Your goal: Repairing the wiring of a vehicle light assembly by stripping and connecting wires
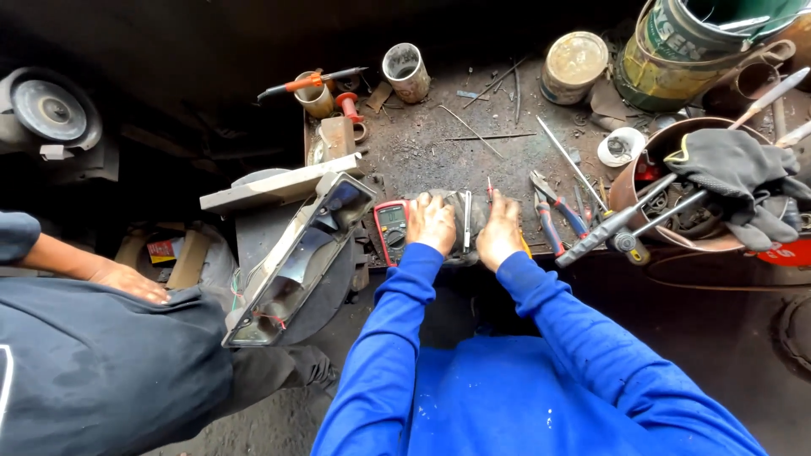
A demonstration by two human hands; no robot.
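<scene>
Surface: dirty dark workbench [439, 143], centre frame | left hand [432, 223] and right hand [500, 233] rest flat, fingers spread, on grey part [473, 215] | meter [392, 230] left | pliers [553, 215] right | room: dark floor [726, 338].

We record a grimy counter [473, 139] strewn with debris. At its 12 o'clock edge stand a grey tin [406, 71] and a capped paint can [574, 64]; at 1 o'clock, a large green-and-yellow bucket [676, 51]. At 3 o'clock a copper-coloured bowl [667, 241] carries tools and a dark glove [743, 181]. Blue-handled pliers [553, 215] lie near centre. At 11 o'clock we note an orange-handled tool [308, 83]. At 9 o'clock a long lamp housing [296, 262] leans off the edge. At far left, a seated person's hand [131, 281] rests on a dark-trousered knee.
</scene>
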